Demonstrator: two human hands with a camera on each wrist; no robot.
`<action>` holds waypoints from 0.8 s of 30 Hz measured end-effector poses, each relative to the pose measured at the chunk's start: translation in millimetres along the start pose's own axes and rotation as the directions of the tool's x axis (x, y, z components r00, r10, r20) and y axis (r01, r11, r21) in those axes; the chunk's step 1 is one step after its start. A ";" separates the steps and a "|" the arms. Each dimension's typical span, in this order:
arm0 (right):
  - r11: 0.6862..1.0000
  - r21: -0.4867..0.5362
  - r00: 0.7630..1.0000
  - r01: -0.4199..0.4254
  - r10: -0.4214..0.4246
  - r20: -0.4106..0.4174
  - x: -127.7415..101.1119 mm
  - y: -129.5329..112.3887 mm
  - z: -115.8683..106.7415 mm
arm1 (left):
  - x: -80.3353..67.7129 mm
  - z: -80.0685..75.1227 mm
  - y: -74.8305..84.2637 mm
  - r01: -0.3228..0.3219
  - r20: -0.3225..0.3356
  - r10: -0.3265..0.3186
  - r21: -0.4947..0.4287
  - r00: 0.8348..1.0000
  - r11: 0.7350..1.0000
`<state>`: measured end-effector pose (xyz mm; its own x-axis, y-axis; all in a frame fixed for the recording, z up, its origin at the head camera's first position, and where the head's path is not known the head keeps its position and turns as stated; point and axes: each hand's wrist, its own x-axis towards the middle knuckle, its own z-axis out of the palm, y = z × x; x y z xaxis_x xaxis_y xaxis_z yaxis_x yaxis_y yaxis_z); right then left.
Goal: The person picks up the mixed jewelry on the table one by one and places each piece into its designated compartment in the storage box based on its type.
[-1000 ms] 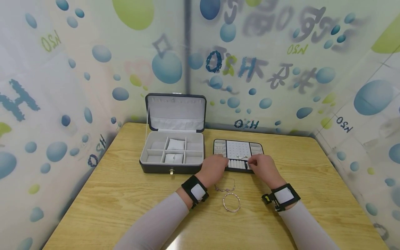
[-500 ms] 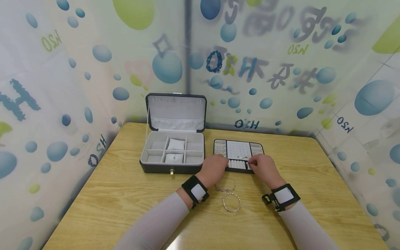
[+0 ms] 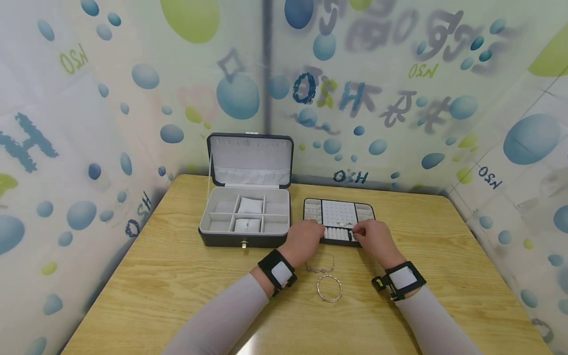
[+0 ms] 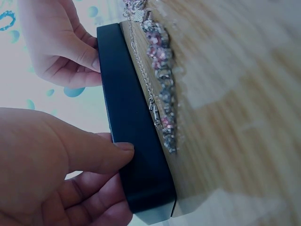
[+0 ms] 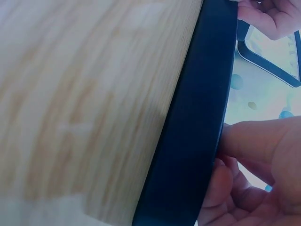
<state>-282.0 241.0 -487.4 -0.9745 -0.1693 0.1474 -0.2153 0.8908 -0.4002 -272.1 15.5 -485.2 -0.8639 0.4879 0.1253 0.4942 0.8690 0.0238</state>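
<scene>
A shallow black jewelry tray [image 3: 338,212] with pale compartments lies on the table. My left hand [image 3: 303,239] grips its front left corner; in the left wrist view the thumb [image 4: 101,153] presses the black front wall. Over the front right of the tray, my right hand [image 3: 377,240] has thumb and fingers drawn together at the ring rolls [image 3: 336,233], beside a dark gap. Whether something sits between those fingertips is hidden. Small earrings [image 3: 343,224] show on the perforated panel. Before the tray lie a chain bracelet [image 3: 320,269] with pink stones and a round bangle [image 3: 329,300].
Left of the tray stands a black jewelry box [image 3: 266,240] with its lid [image 3: 250,155] raised. Two of its compartments hold white cushions [image 3: 250,205]. The wooden table [image 3: 146,281] meets a patterned curtain [image 3: 390,148] at the back.
</scene>
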 end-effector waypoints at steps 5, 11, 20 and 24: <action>1.000 0.004 1.000 0.008 -0.007 -0.021 -0.3 1.5 0.8 | -0.6 -1.9 0.4 0.000 0.004 0.000 -0.004 1.000 1.000; 1.000 -0.003 0.999 0.013 -0.013 -0.033 -1.2 1.5 0.4 | 0.4 -1.2 0.3 0.004 0.014 -0.004 -0.018 1.000 1.000; 1.000 -0.017 0.999 0.020 -0.020 -0.035 -1.4 0.3 -0.1 | 0.2 -0.9 0.7 0.002 0.013 -0.002 -0.012 1.000 1.000; 0.999 -0.018 0.999 0.032 -0.032 -0.027 -1.2 -0.3 -0.6 | -0.3 -1.0 0.4 -0.001 0.009 0.001 -0.012 1.000 1.000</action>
<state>-280.7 241.1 -486.9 -0.9650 -0.1862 0.1847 -0.2447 0.8925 -0.3790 -271.5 15.6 -484.2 -0.8641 0.4898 0.1164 0.4964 0.8674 0.0355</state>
